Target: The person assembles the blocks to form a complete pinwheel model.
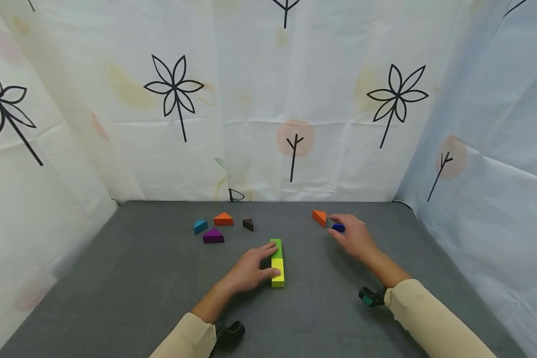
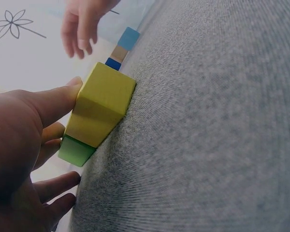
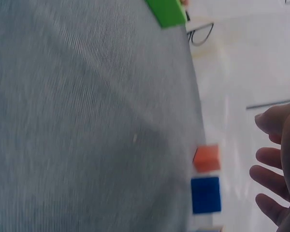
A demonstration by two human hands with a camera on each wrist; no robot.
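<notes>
A yellow block (image 1: pixel 278 273) and a green block (image 1: pixel 277 249) lie end to end on the dark grey table. My left hand (image 1: pixel 249 269) is at their left side, its thumb touching the yellow one and a fingertip at the green one. The left wrist view shows this thumb (image 2: pixel 60 101) against the yellow block's upper edge. Farther right, my right hand (image 1: pixel 354 237) hovers by a dark blue block (image 1: pixel 338 227), fingers spread. In the right wrist view, a gap separates those fingers from the blue block (image 3: pixel 206 195). An orange triangular block (image 1: pixel 319 218) lies just left of it.
Back left of the green block sit a teal block (image 1: pixel 200 226), an orange triangle (image 1: pixel 223 219), a purple triangle (image 1: pixel 213 235) and a dark brown block (image 1: pixel 248 224). Light blue (image 2: pixel 129 38) and wood-coloured (image 2: pixel 119 54) blocks show beyond the yellow one. Patterned white cloth (image 1: pixel 250 164) surrounds the table.
</notes>
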